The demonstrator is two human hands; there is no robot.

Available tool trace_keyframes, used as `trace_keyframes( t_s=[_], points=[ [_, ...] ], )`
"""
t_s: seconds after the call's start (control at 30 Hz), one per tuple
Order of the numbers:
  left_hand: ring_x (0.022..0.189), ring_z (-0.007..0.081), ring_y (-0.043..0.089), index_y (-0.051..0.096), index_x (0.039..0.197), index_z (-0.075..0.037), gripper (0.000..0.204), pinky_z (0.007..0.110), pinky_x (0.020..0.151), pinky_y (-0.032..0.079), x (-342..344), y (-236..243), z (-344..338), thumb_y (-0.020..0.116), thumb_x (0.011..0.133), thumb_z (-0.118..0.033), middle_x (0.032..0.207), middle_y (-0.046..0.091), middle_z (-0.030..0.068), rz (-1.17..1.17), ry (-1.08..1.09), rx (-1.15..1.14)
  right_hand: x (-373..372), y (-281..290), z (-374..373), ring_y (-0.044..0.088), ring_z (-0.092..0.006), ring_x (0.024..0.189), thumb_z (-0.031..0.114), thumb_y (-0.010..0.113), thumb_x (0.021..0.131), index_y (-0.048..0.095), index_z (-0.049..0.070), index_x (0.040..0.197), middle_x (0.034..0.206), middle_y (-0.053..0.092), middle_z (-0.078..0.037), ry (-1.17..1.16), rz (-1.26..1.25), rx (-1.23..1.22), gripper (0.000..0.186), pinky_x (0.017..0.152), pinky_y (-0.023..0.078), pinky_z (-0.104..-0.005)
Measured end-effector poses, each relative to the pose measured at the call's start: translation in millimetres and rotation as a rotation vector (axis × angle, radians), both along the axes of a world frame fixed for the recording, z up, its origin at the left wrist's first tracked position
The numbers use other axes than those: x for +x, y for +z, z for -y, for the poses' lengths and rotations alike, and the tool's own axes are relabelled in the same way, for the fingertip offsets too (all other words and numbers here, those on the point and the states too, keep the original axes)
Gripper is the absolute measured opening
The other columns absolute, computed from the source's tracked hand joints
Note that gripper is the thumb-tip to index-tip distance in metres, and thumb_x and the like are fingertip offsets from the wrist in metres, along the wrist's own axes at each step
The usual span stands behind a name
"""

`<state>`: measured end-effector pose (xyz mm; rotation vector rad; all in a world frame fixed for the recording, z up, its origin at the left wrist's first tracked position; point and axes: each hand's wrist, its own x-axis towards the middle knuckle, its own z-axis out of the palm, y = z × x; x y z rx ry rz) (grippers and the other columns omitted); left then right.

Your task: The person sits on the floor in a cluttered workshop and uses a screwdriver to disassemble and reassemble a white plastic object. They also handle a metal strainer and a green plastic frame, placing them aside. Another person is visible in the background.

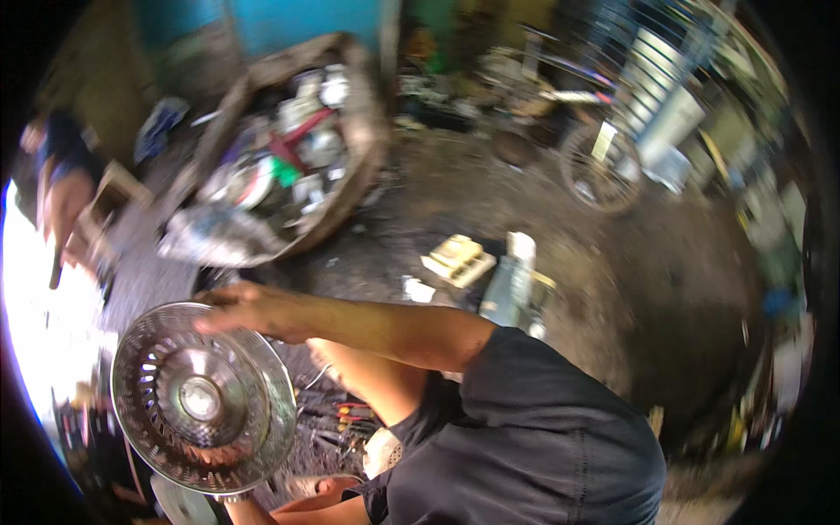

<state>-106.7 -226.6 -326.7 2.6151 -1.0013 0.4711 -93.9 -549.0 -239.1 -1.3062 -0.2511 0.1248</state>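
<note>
Fingers (pixel 214 302) of the right hand (pixel 249 311) lie stretched and close together over the top rim of a round metal wheel cover (pixel 203 398), touching it; the arm crosses the body from the dark sleeve (pixel 542 420). Left hand (pixel 232 500) supports the cover from below, its fingers hidden, so their state cannot be told. Cover: tilted, slotted rim, shiny hub, held at lower left. Behind: a large basket (pixel 363 131) filled with scrap metal parts on the dirt floor (pixel 525 201). Far left: another person's arm (pixel 61 210).
</note>
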Motion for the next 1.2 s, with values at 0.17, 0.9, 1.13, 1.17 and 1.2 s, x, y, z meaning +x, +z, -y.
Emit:
trace_keyframes(
  t_s=[0.17, 0.9, 1.13, 1.17, 1.2],
  points=[
    [0.109, 0.0296, 0.056, 0.050, 0.137, 0.000, 0.052, 0.040, 0.087, 0.046, 19.4, 49.4, 84.5, 0.070, 0.095, -0.024, 0.128, 0.058, 0.0148, -0.336, 0.016, -0.377, -85.0, 23.4, 195.7, 0.061, -0.0172, 0.116, 0.038, 0.064, 0.101, 0.067, 0.002, 0.130, 0.123, 0.070, -0.009, -0.620, 0.170, 0.028, 0.046, 0.100, 0.049, -0.0339],
    [0.078, 0.0189, 0.057, 0.063, 0.095, 0.001, 0.024, 0.039, 0.072, 0.048, 197.8, -97.8, 103.4, 0.070, 0.093, -0.023, 0.086, 0.064, 0.0094, -0.790, 0.118, -0.031, -877.0, 145.3, 277.0, 0.063, -0.0281, 0.103, 0.049, 0.067, 0.092, 0.068, 0.007, 0.118, 0.110, 0.068, -0.013, -2.621, 0.477, 0.093, 0.050, 0.089, 0.050, -0.0466],
    [0.076, 0.0180, 0.056, 0.063, 0.095, 0.000, 0.024, 0.038, 0.069, 0.047, 203.7, -87.7, 116.1, 0.070, 0.093, -0.023, 0.083, 0.063, 0.0085, -0.782, 0.131, -0.022, -757.1, 111.2, 320.2, 0.064, -0.0218, 0.070, 0.041, 0.069, 0.090, 0.067, 0.009, 0.100, 0.080, 0.068, -0.008, -2.614, 0.170, -0.440, 0.034, 0.070, 0.052, -0.0370],
    [0.075, 0.0179, 0.056, 0.063, 0.094, 0.000, 0.024, 0.038, 0.069, 0.047, 203.2, -85.5, 114.3, 0.070, 0.093, -0.023, 0.083, 0.063, 0.0083, -0.777, 0.139, -0.026, -714.7, 70.9, 346.4, 0.065, -0.0222, 0.066, 0.031, 0.067, 0.090, 0.067, 0.007, 0.096, 0.081, 0.069, -0.011, -2.534, 0.104, -0.320, 0.025, 0.062, 0.053, -0.0359],
    [0.075, 0.0177, 0.056, 0.063, 0.094, 0.000, 0.024, 0.038, 0.069, 0.047, 202.8, -86.6, 115.3, 0.070, 0.093, -0.023, 0.082, 0.063, 0.0082, -0.778, 0.143, -0.032, -672.5, 18.8, 371.4, 0.065, -0.0217, 0.065, 0.018, 0.061, 0.088, 0.067, 0.004, 0.098, 0.081, 0.069, -0.011, -2.391, 0.131, -0.205, 0.018, 0.059, 0.053, -0.0367]
  ],
)
